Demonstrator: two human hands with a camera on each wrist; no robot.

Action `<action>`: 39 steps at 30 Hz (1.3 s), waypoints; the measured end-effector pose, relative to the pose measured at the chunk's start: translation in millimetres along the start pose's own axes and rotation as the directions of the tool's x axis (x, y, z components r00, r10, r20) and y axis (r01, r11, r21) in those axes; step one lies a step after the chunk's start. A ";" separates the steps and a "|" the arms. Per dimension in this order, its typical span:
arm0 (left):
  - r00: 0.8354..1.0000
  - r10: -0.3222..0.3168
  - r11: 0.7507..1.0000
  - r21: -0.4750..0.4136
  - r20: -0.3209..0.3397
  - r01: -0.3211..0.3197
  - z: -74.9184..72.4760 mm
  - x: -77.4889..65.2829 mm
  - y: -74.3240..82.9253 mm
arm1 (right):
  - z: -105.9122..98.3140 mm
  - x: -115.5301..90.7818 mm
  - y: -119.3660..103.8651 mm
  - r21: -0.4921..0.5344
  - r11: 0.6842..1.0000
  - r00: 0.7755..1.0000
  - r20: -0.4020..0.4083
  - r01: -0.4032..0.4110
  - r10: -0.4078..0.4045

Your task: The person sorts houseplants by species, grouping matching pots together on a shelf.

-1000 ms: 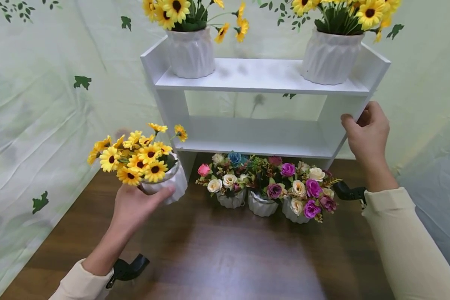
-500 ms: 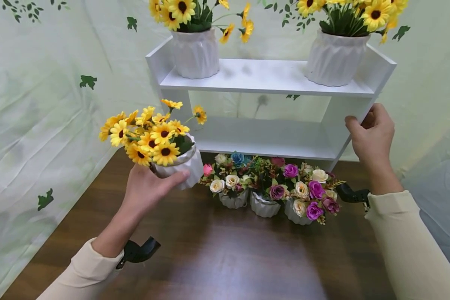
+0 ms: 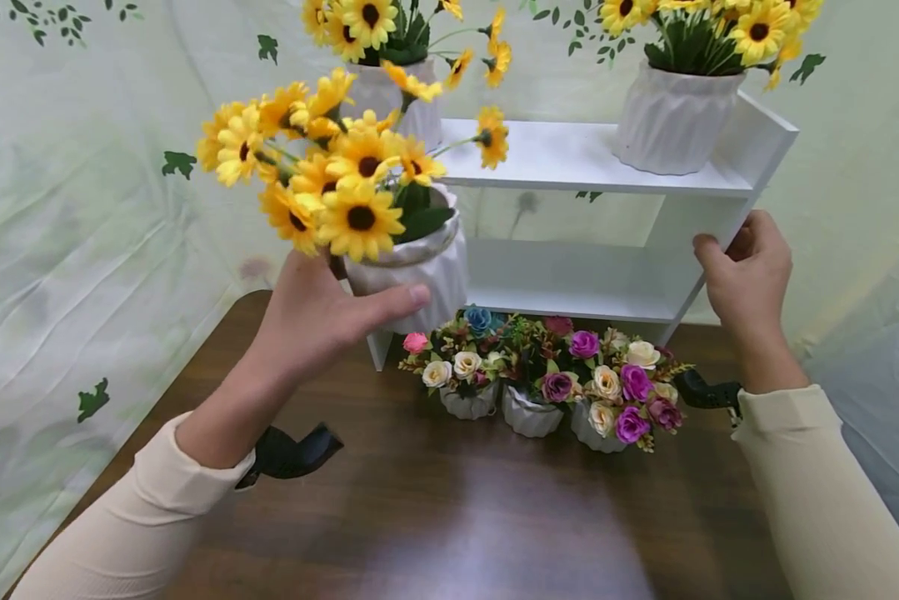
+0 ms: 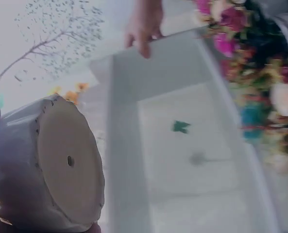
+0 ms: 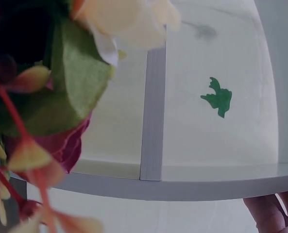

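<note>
My left hand (image 3: 310, 321) grips a white fluted flower pot (image 3: 437, 262) of yellow artificial sunflowers (image 3: 359, 217), thumb across its front. Raised and tilted left, the pot overlaps the left side of a white two-tier shelf (image 3: 569, 279). Its pale underside with a small hole (image 4: 70, 160) faces the left wrist camera. My right hand (image 3: 749, 279) holds the shelf's right side panel by its edge, thumb inside; its fingers (image 5: 272, 213) show behind the panel in the right wrist view. Two more sunflower pots, a left one (image 3: 419, 104) and a right one (image 3: 674, 121), stand on the upper tier.
Below the lower tier, three white pots of mixed roses, a left one (image 3: 470, 402), a middle one (image 3: 530, 414) and a right one (image 3: 597, 429), stand in a row on the brown wooden table (image 3: 434, 500). A leaf-printed cloth (image 3: 104, 275) hangs behind.
My left hand has lifted the sunflower pot up and to the right, from beside the shelf to in front of its upper left. My right hand keeps its hold on the side panel.
</note>
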State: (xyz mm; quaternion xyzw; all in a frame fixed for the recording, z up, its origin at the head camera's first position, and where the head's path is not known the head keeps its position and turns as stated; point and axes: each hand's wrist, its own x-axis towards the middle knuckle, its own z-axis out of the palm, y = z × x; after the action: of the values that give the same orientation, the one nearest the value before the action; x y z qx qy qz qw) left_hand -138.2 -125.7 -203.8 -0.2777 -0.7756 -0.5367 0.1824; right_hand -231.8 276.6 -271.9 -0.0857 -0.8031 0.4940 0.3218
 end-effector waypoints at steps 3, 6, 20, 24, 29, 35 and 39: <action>0.998 0.059 0.998 0.006 0.022 -0.059 5.0 15.3 14.3 | -0.6 -1.0 0.2 -0.003 1.000 1.000 0.002 -0.010 0.010; 0.997 0.071 0.997 0.012 0.037 -0.071 10.8 29.7 25.5 | -0.4 -0.6 1.2 -0.014 1.000 1.000 0.000 -0.002 0.002; 1.000 -0.003 0.993 0.117 0.016 0.001 26.1 96.6 47.5 | 1.4 -0.6 4.8 0.034 0.999 1.000 -0.022 0.014 -0.013; 0.994 -0.105 0.975 0.195 -0.017 0.107 32.9 117.7 46.8 | 0.6 0.2 2.7 0.034 0.999 1.000 -0.028 0.006 -0.005; 0.985 -0.175 0.956 0.238 -0.007 0.171 43.6 136.7 43.7 | -0.2 0.5 1.4 0.057 0.998 1.000 -0.030 0.011 -0.009; 0.974 -0.226 0.941 0.267 0.030 0.210 53.5 147.0 41.1 | 0.7 -0.4 3.6 0.067 0.997 0.999 -0.041 0.029 -0.026; 0.967 -0.256 0.942 0.229 0.018 0.245 57.6 152.8 36.5 | 1.2 -0.3 4.6 0.056 0.998 0.999 -0.041 0.032 -0.029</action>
State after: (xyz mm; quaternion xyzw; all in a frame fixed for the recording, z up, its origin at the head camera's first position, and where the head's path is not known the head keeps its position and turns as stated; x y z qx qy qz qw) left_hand -233.5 -26.1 -109.0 -0.1671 -0.8644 -0.4576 0.1247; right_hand -233.2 277.9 -276.2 -0.0742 -0.7833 0.5098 0.3477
